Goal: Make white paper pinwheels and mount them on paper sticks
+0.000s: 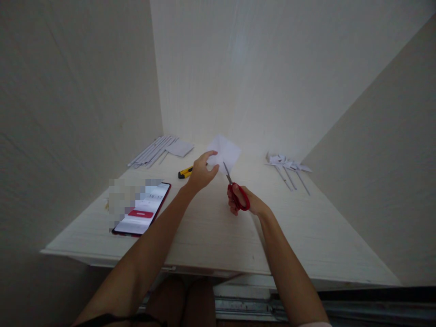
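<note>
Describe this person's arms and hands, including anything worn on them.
Left hand and right hand are gloveless; no watch shows. Left forearm and right forearm are sleeveless. At the picture's bottom, a pale edge, perhaps cloth, shows on the right; a dark band on the left.

Matt paper sheet (pixel 232 152), metal scissor blades (pixel 229 175); plastic handles (pixel 246 199)

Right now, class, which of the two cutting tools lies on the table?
The yellow-and-black box cutter, partly hidden by the left hand; the red-handled scissors are instead held in the right hand.
</note>
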`<state>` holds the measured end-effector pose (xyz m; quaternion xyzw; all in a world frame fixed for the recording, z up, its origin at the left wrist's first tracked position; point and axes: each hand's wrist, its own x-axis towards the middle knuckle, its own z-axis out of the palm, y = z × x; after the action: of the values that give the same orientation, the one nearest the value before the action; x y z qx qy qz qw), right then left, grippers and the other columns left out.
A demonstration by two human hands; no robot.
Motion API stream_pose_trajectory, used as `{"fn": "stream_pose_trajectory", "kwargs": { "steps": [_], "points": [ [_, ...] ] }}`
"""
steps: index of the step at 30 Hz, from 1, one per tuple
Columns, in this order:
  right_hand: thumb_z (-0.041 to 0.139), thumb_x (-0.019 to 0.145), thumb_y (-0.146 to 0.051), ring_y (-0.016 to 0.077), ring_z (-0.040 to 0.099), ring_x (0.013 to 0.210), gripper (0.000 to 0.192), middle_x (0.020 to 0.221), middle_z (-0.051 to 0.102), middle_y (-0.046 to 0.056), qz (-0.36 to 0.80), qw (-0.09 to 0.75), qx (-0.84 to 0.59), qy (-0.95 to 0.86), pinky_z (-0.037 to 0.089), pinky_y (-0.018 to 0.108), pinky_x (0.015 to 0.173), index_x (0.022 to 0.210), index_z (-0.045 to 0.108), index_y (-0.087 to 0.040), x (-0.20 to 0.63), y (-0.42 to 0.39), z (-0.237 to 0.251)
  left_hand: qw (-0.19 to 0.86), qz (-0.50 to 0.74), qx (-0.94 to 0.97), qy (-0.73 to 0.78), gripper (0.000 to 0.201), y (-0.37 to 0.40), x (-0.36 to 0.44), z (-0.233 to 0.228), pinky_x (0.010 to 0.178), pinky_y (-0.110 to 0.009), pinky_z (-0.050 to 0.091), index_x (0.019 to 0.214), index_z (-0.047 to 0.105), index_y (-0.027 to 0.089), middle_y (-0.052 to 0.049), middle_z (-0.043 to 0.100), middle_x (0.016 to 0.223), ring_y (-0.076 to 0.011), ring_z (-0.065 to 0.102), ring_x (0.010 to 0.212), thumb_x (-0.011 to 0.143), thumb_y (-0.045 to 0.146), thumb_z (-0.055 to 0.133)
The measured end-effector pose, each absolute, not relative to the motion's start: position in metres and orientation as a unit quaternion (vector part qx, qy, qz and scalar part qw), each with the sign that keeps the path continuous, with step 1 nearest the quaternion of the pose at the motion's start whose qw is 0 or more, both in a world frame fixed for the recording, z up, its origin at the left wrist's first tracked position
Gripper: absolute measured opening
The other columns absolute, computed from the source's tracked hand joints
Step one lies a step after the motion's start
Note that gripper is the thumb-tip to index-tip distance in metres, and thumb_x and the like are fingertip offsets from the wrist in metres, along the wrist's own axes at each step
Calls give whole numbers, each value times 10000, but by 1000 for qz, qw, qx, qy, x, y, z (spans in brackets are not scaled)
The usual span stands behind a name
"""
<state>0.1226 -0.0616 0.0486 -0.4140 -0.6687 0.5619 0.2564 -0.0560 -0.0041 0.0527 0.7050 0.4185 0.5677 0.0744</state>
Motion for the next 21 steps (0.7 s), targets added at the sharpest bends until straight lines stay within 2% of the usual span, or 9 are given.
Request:
{"fn": "stream_pose_trajectory", "kwargs": {
  "steps": [10,17,21],
  "points": [
    [294,786,-638,96,493,356,499,457,475,-24,556,267,-408,-673,298,191,341,687,421,-166,124,-59,42,76,564,711,414,340,-4,-56,53,914,-374,416,1026,524,100,-133,599,1065,-211,549,1018,696,178,539],
    [346,754,-654,90,473,339,488,451,464,-40,582,275,-418,-641,337,201,337,680,406,-176,121,-58,40,83,570,705,413,338,-3,-56,50,904,-383,423,1025,520,140,-114,598,1070,-209,549,1018,690,177,542],
    [334,760,-653,93,462,314,492,415,459,-42,563,285,-429,-646,305,192,311,669,413,-176,121,-56,38,82,567,707,415,344,-2,-56,48,911,-389,417,1032,518,131,-124,592,1074,-215,543,1027,692,181,540]
  ]
}}
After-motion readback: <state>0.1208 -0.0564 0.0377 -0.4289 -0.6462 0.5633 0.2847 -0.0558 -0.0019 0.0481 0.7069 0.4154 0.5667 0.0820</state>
